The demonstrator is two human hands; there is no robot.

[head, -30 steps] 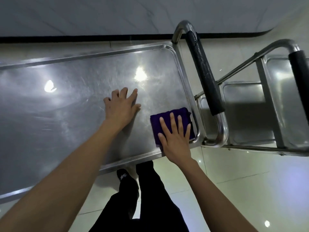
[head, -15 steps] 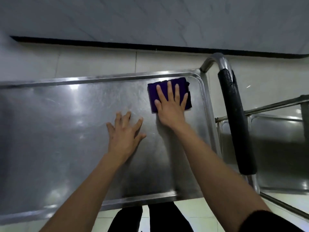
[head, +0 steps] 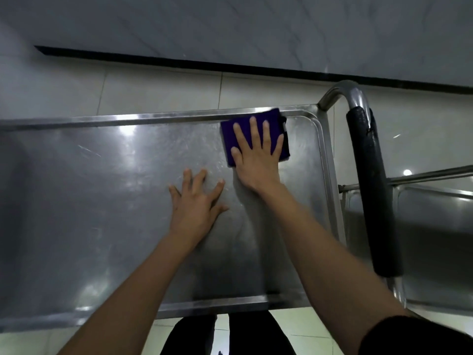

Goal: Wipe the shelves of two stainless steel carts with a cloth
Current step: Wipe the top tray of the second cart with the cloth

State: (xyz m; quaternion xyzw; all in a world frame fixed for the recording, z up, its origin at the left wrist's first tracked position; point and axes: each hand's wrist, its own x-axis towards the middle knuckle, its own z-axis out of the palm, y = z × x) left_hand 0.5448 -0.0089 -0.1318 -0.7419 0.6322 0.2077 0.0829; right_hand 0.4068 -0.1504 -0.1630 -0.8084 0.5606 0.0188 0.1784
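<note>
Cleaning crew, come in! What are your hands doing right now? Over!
Right hand flat on purple cloth, at shelf's far rim. Left hand flat on bare shelf. Nothing in the way.

Much of the purple cloth (head: 279, 124) hidden under the right hand (head: 257, 160). Top shelf (head: 89, 201) cut off at left edge. Second cart (head: 435, 226) cut off at right.

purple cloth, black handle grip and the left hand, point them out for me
purple cloth (head: 227, 131), head view, bare left corner.
black handle grip (head: 371, 175), head view, middle of the foam sleeve.
left hand (head: 195, 203), head view, back of the hand.
</note>
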